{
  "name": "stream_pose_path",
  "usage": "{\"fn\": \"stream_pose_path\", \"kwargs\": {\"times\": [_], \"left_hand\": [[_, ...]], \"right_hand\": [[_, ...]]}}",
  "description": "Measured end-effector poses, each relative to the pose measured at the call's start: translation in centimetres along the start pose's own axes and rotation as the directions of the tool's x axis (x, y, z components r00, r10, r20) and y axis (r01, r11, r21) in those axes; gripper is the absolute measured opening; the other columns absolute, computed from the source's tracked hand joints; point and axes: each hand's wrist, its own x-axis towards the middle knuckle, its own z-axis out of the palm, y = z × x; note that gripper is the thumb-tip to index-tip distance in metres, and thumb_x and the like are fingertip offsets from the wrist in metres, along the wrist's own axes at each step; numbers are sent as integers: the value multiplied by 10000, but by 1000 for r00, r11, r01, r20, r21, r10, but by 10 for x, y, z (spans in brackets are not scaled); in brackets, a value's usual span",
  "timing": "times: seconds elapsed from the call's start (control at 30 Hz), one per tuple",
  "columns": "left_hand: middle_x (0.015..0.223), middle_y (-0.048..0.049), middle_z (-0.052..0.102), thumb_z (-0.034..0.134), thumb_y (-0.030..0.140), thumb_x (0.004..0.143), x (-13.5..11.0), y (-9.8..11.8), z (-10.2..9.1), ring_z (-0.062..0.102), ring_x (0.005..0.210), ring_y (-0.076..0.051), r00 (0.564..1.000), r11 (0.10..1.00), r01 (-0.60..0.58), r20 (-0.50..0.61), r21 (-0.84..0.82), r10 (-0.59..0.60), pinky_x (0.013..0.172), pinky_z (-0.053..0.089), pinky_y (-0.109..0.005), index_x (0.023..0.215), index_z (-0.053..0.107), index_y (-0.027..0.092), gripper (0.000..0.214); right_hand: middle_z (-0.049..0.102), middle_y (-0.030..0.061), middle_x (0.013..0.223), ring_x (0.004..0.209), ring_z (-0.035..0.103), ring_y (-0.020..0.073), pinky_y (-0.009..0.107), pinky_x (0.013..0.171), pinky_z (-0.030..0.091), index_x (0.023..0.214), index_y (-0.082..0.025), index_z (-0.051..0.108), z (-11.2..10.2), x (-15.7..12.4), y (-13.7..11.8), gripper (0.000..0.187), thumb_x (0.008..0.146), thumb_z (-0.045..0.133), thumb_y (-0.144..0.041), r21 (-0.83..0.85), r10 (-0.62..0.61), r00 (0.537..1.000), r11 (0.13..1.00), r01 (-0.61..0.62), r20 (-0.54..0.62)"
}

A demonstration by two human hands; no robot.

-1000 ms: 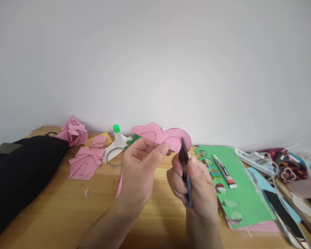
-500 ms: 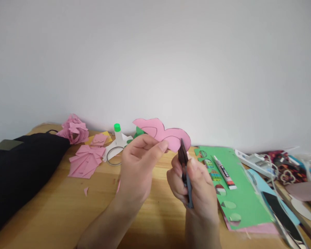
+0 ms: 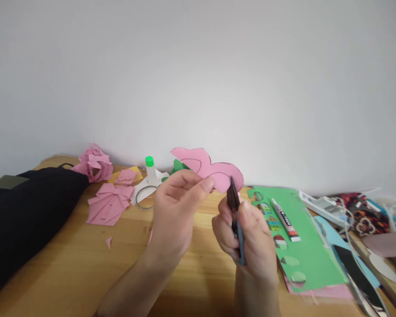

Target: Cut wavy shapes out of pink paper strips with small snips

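Observation:
A curvy piece of pink paper with dark drawn lines is held up above the table. My left hand pinches its lower edge between thumb and fingers. My right hand is wrapped round a pair of small scissors with dark blades and grey-blue handles. The blades point upward and meet the paper's lower right edge, close to a drawn line. Whether the blades are fully closed is hard to make out.
On the left lie a black bag, folded pink paper and a crumpled pink paper flower. Behind are a glue stick and a tape roll. Rightward, a glue tube rests on green sheets, beside a white power strip.
The left end of the pink paper has tilted slightly and shifted right. Both hands and the scissors stay almost in the same place.

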Motion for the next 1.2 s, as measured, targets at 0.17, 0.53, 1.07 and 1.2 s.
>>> {"fn": "stream_pose_path", "kwargs": {"times": [0.17, 0.53, 1.07, 1.2], "left_hand": [[595, 55, 651, 794, 199, 730, 0, -1, 0, 608, 641, -86, 1000, 1000, -5, 0, 2, 5, 665, 501, -214, 599, 674, 204, 178], [595, 63, 643, 793, 208, 742, 1, 0, 0, 597, 637, -80, 999, 1000, -26, 22, -6, 26, 661, 493, -215, 611, 676, 200, 176], [586, 59, 628, 800, 230, 745, 2, -1, -1, 602, 642, -84, 999, 1000, -25, 27, -10, 25, 672, 496, -217, 613, 676, 196, 184], [582, 57, 621, 809, 251, 739, 2, -1, 0, 598, 637, -92, 999, 1000, -28, 29, -2, 28, 668, 497, -229, 606, 675, 198, 197]], "right_hand": [[300, -107, 472, 362, 165, 49, 150, 337, 149, 788, -196, 559, -1, 0, 1, 342, 980, 522, -477, 18, -10, 1000, 1000, 10, 18], [294, -108, 471, 363, 163, 49, 151, 339, 142, 795, -196, 561, -3, 0, 2, 340, 984, 517, -476, 15, -10, 1000, 1000, 9, 27], [302, -104, 475, 365, 164, 47, 149, 337, 143, 787, -196, 565, -2, -1, 0, 350, 982, 518, -482, 15, -8, 1000, 1000, 8, 28], [308, -102, 474, 367, 169, 48, 154, 340, 145, 778, -197, 564, -3, -2, 0, 355, 975, 528, -490, 3, 1, 1000, 1000, -1, 25]]}}
